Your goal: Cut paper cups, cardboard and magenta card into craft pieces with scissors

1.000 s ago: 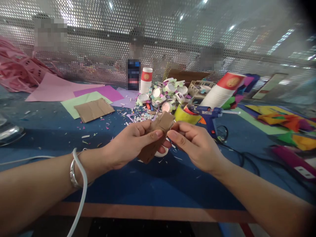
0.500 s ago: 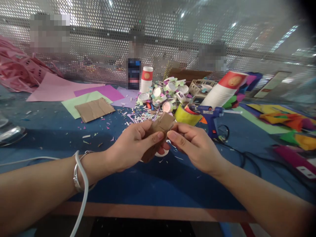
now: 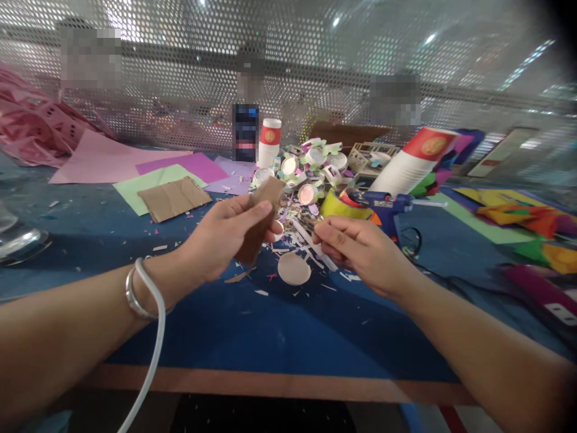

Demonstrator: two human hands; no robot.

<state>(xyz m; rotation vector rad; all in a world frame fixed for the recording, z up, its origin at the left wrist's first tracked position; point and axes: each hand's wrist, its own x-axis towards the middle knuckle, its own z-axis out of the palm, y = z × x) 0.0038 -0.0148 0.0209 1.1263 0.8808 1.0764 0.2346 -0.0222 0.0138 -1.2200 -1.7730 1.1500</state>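
Note:
My left hand (image 3: 225, 234) is closed round a narrow piece of brown cardboard (image 3: 260, 222), thumb on its face, held up above the table. To the right, my right hand (image 3: 356, 246) is closed in a pinch. Something small and brownish shows at its fingertips, too unclear to name. The two hands are apart. Between and below them a pale round disc (image 3: 294, 269) lies on the blue table (image 3: 279, 337). Paper scraps (image 3: 311, 237) are strewn behind the disc.
Behind the hands are a heap of cut cup pieces (image 3: 315, 159), a yellow tape roll (image 3: 340, 206), a blue glue gun (image 3: 387, 207) with its cable, and stacked paper cups (image 3: 415, 159). A cardboard sheet (image 3: 174, 198) lies on coloured paper at left. A white cord (image 3: 155, 337) crosses my left wrist.
My hands have moved apart: the left goes left with the cardboard, and the right no longer touches it. The pale disc beneath them now shows whole.

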